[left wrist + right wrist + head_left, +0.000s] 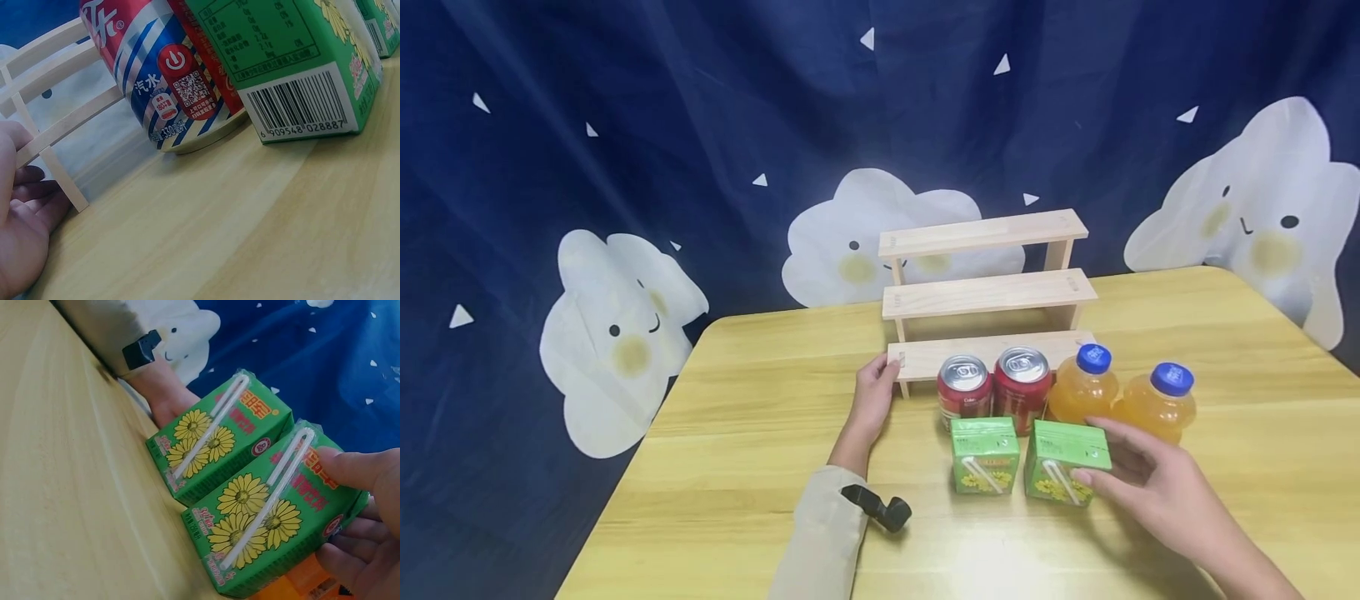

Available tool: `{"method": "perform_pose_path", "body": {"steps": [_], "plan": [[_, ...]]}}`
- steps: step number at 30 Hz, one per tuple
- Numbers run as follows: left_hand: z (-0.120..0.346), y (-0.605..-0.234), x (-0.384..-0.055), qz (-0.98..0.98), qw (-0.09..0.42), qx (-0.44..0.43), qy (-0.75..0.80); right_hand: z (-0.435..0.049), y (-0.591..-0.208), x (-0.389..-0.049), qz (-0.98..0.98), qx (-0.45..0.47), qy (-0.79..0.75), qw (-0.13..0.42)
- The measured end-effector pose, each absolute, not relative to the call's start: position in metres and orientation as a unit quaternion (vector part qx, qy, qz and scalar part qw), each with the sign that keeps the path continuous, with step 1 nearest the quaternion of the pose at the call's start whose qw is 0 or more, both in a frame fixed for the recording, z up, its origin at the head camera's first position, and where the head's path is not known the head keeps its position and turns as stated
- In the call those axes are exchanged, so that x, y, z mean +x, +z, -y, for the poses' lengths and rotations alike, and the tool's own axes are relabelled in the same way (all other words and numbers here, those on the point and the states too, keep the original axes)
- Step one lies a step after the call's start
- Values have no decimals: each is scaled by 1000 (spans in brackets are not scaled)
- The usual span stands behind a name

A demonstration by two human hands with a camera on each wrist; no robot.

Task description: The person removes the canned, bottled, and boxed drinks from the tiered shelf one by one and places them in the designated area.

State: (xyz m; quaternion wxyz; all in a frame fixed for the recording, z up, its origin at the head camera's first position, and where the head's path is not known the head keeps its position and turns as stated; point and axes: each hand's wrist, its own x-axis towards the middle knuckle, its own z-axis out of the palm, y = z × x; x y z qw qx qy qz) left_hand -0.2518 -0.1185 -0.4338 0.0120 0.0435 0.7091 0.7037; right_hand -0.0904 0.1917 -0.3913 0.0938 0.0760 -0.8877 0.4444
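My left hand [871, 404] grips the left end of the lowest step of a three-tier wooden shelf [988, 295]; thumb on top, fingers underneath in the left wrist view. My right hand [1172, 493] holds the right-hand green drink carton [1066, 468] between thumb and fingers. In the right wrist view, that carton [256, 519] shows yellow flowers and a wrapped straw on its front. A matching carton [985, 458] stands just left of it. Behind the cartons are two red soda cans, the left can [964, 393] and the right can [1022, 387], before the lowest step.
Two orange drink bottles with blue caps, one nearer bottle [1157, 408] and another [1082, 392], stand right of the cans. A wooden table [737, 425] carries everything. Behind it hangs a dark blue curtain [700, 108] with cloud prints. A black strap device [880, 508] sits on the left wrist.
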Motion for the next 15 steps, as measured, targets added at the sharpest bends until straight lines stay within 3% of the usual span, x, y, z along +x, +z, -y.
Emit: {"method": "perform_pose_path", "body": {"steps": [4,9,15], "plan": [[121,-441,-261,-704,10,39,709,-193,-382,-94,887,96,437,116],[129,-439,-263,-726,43,54,684,-198,-358,-98,870,127,456,136],[156,-417,-271,-864,62,79,494,-200,-306,-115,883,182,394,180]]}}
